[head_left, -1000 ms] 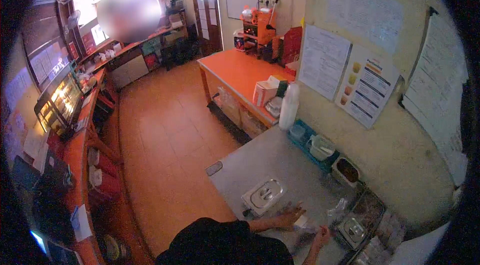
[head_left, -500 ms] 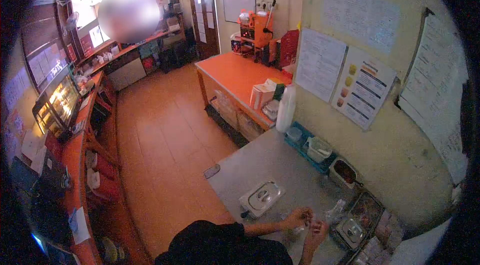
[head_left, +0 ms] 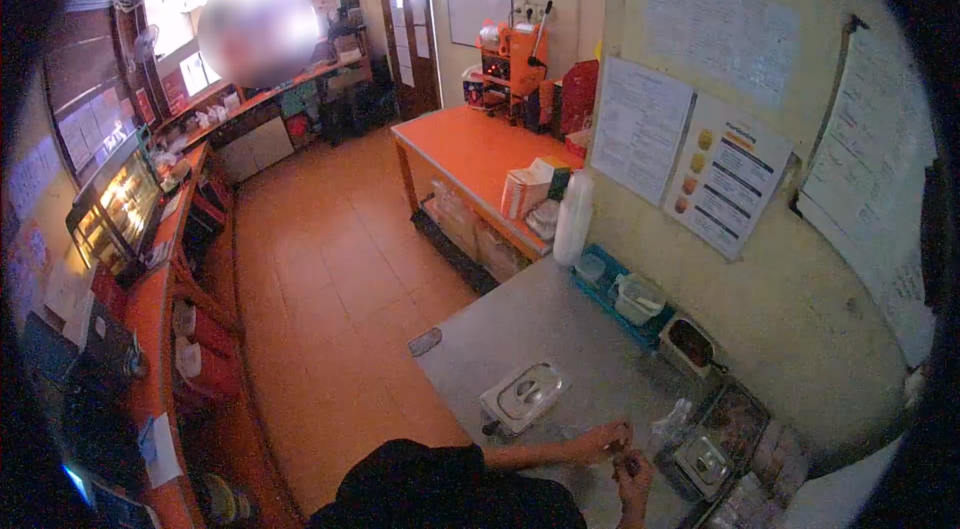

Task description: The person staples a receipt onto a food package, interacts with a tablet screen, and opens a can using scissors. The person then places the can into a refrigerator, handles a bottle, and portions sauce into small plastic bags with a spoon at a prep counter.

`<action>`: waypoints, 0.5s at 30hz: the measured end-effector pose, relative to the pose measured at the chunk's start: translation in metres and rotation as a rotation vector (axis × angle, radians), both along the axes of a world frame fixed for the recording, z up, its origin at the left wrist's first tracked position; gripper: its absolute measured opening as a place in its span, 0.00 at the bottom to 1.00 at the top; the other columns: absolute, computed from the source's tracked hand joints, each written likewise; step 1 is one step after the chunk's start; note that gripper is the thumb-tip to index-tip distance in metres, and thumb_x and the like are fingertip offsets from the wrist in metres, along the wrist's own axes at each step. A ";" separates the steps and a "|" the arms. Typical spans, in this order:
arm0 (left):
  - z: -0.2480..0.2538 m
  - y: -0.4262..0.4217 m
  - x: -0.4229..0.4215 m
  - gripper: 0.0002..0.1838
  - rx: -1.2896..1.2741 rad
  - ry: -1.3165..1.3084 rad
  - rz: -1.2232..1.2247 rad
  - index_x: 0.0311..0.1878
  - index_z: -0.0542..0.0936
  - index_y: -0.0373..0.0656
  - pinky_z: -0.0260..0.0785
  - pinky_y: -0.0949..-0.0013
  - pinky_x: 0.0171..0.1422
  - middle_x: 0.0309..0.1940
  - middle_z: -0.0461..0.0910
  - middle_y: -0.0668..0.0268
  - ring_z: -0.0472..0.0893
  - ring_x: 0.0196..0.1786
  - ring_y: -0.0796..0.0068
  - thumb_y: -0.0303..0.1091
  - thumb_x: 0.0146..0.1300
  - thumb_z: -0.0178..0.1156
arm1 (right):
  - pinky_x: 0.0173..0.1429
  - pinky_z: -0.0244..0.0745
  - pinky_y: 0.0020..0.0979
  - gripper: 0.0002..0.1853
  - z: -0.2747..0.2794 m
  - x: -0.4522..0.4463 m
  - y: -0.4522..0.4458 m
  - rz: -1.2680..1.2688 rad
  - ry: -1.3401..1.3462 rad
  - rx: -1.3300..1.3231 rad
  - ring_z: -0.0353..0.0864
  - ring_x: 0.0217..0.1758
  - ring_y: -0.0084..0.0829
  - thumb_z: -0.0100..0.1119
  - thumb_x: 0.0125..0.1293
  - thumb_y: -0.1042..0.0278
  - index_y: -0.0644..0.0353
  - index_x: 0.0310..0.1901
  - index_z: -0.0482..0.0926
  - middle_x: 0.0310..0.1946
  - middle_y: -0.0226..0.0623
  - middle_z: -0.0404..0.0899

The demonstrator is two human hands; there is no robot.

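My left hand (head_left: 608,438) reaches in from the left over the metal worktop (head_left: 480,329), its fingers curled. Just below it, my right hand (head_left: 632,476) is close by, with its fingers bent together. What sits between the fingertips is too small and blurred to make out. Left of my hands lies a steel container lid (head_left: 525,397) with a handle recess. Right of them is some crumpled clear plastic (head_left: 672,419), beside a second steel lid (head_left: 702,465) over a dark tray (head_left: 735,417).
Along the wall stand a teal tray (head_left: 612,301) with plastic tubs, a steel container (head_left: 688,346) of dark food and a tall white stack of containers (head_left: 573,219). An orange table (head_left: 470,154) holds an orange machine (head_left: 520,59). A blurred person is at the far counter.
Both hands have shifted slightly and turned; the left has moved a little up, and the right fingers curl inward more. The clear bit seen between them before is harder to see now.
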State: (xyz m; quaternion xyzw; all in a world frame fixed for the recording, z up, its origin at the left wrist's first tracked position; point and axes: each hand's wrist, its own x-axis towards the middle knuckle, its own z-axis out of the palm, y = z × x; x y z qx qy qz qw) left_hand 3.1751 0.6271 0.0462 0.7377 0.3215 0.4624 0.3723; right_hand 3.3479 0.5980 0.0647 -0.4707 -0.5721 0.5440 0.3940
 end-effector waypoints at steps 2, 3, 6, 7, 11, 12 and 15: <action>0.004 -0.003 0.003 0.13 -0.008 -0.085 0.000 0.35 0.70 0.41 0.63 0.54 0.52 0.37 0.72 0.53 0.71 0.48 0.54 0.41 0.61 0.57 | 0.27 0.64 0.24 0.05 0.025 -0.009 -0.003 -0.019 -0.067 0.032 0.68 0.21 0.19 0.61 0.56 0.73 0.63 0.31 0.75 0.20 0.28 0.72; 0.016 -0.009 0.003 0.14 0.182 0.126 0.265 0.35 0.72 0.41 0.63 0.54 0.52 0.36 0.72 0.56 0.71 0.47 0.55 0.43 0.62 0.56 | 0.26 0.63 0.23 0.05 0.034 -0.012 -0.004 -0.036 -0.135 0.063 0.67 0.20 0.18 0.61 0.57 0.72 0.63 0.31 0.75 0.20 0.28 0.71; 0.032 -0.013 -0.008 0.13 0.159 0.371 0.318 0.36 0.75 0.43 0.63 0.52 0.52 0.35 0.75 0.60 0.74 0.42 0.57 0.45 0.63 0.55 | 0.24 0.62 0.24 0.07 0.019 -0.012 -0.002 -0.090 -0.124 -0.022 0.66 0.18 0.18 0.61 0.58 0.70 0.63 0.28 0.74 0.19 0.29 0.71; 0.034 -0.013 -0.010 0.12 -0.053 0.397 0.104 0.37 0.77 0.46 0.63 0.50 0.52 0.34 0.77 0.62 0.76 0.37 0.58 0.45 0.62 0.55 | 0.24 0.62 0.24 0.07 0.022 -0.013 -0.003 -0.089 -0.123 -0.022 0.66 0.18 0.18 0.61 0.58 0.70 0.63 0.28 0.74 0.19 0.29 0.71; 0.012 0.001 -0.018 0.13 -0.354 0.140 -0.220 0.30 0.76 0.41 0.66 0.57 0.40 0.24 0.74 0.61 0.76 0.33 0.60 0.41 0.63 0.52 | 0.22 0.59 0.25 0.10 0.027 -0.005 -0.002 0.011 -0.095 -0.088 0.64 0.16 0.18 0.61 0.59 0.67 0.63 0.25 0.75 0.18 0.29 0.72; 0.008 0.002 -0.018 0.13 -0.261 0.181 -0.246 0.29 0.76 0.40 0.66 0.57 0.37 0.23 0.74 0.59 0.76 0.32 0.59 0.40 0.61 0.53 | 0.21 0.59 0.27 0.09 0.023 0.000 -0.002 0.033 -0.094 -0.208 0.64 0.15 0.19 0.62 0.57 0.68 0.63 0.25 0.75 0.19 0.31 0.73; -0.012 0.002 -0.013 0.13 -0.130 0.356 -0.121 0.28 0.77 0.38 0.68 0.56 0.36 0.25 0.76 0.55 0.77 0.32 0.55 0.39 0.57 0.55 | 0.25 0.63 0.31 0.07 0.004 -0.003 0.001 -0.023 -0.561 0.557 0.68 0.16 0.28 0.62 0.51 0.71 0.63 0.24 0.75 0.20 0.34 0.74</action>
